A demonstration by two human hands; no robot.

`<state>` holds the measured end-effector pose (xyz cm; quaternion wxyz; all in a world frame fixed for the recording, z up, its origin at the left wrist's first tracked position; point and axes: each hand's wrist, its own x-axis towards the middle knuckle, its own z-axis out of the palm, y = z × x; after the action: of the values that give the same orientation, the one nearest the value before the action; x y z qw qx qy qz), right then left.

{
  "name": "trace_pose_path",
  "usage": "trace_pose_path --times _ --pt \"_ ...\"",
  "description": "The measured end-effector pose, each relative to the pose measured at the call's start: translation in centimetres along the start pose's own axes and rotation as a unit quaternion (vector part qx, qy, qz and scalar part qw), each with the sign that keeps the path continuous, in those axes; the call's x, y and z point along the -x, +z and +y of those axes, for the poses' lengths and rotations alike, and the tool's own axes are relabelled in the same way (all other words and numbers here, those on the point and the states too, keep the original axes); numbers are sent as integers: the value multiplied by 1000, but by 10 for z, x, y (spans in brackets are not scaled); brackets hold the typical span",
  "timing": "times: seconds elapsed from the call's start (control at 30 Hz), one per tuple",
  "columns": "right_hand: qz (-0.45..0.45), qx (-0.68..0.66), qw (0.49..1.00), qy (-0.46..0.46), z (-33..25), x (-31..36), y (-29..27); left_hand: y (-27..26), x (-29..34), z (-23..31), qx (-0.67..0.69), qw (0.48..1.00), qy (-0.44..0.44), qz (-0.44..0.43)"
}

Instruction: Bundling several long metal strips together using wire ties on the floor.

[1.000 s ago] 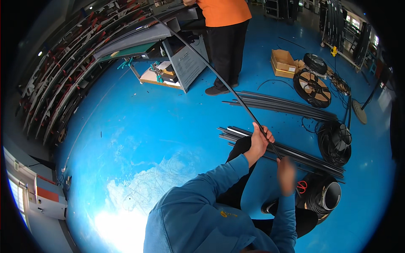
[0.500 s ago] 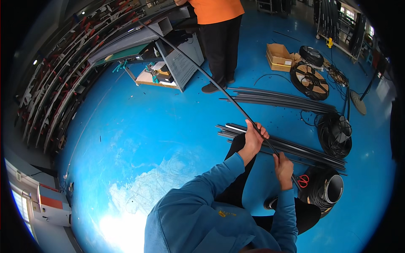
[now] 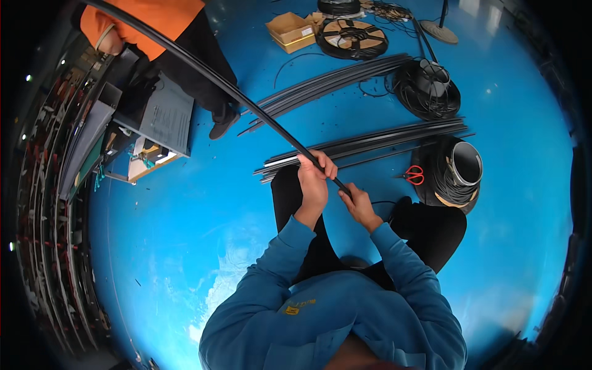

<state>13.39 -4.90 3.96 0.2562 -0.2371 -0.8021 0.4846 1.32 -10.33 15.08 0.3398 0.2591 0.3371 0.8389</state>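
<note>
A long, thin black bar (image 3: 246, 106) slants from the upper left down to my hands. My left hand (image 3: 316, 179) is wrapped round it a little above its lower end. Right beside, my right hand (image 3: 361, 208) is closed on the lower end, fingertips pressed to the bar. A thin black strand (image 3: 383, 202) curves out by my right hand; whether it joins the bar I cannot tell. Under and beyond my hands lies a bundle of dark bars (image 3: 370, 143) on the blue floor.
Red-handled scissors (image 3: 414, 175) lie beside a coil of black strip (image 3: 453, 176) at right. Farther back are another bundle (image 3: 327, 83), a second coil (image 3: 425, 89), a reel (image 3: 351, 39) and a cardboard box (image 3: 290, 32). A person in orange (image 3: 148, 24) stands near a workbench (image 3: 160, 120) at left.
The view has swung right and down. The bar no longer runs past my right hand toward the scissors; its lower end is now at that hand. My hands are closer together.
</note>
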Motion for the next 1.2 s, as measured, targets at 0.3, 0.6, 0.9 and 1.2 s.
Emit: trace_pose_path --times 0.3,0.6,0.9,1.2 --pt "102 -171 972 122 41 36 15 40 -9 -42 -171 972 -91 -136" --pt "208 -272 904 257 63 31 -1 11 6 -101 -340 924 -148 -93" --pt "230 -275 857 370 83 12 -24 -58 52 -169 -316 889 -330 -38" --pt "195 -284 806 481 116 18 -38 -43 67 -185 -273 899 -342 23"
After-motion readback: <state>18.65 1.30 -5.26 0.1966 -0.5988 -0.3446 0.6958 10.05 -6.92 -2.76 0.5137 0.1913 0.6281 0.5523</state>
